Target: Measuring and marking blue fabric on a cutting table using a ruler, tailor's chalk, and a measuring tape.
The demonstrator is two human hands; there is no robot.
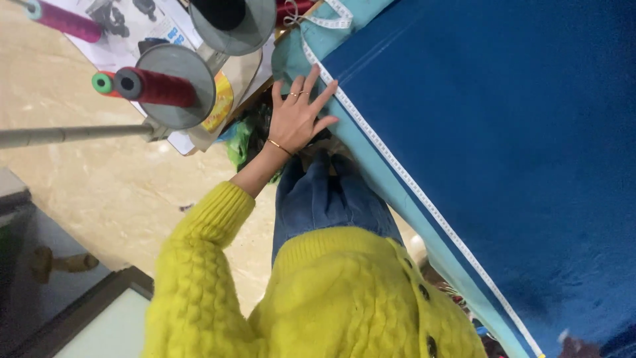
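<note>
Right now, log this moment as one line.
left hand: flat, pinning measuring tape on blue fabric edge | right hand: unseen | thread spools alongside

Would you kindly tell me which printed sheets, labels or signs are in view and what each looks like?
Printed paper sheet: upper left, under the thread spools, white with dark pictures.
Round yellow-orange printed piece: behind the grey spool disc.
Measuring tape: white strip along the blue fabric edge, touched by the left hand.
</note>
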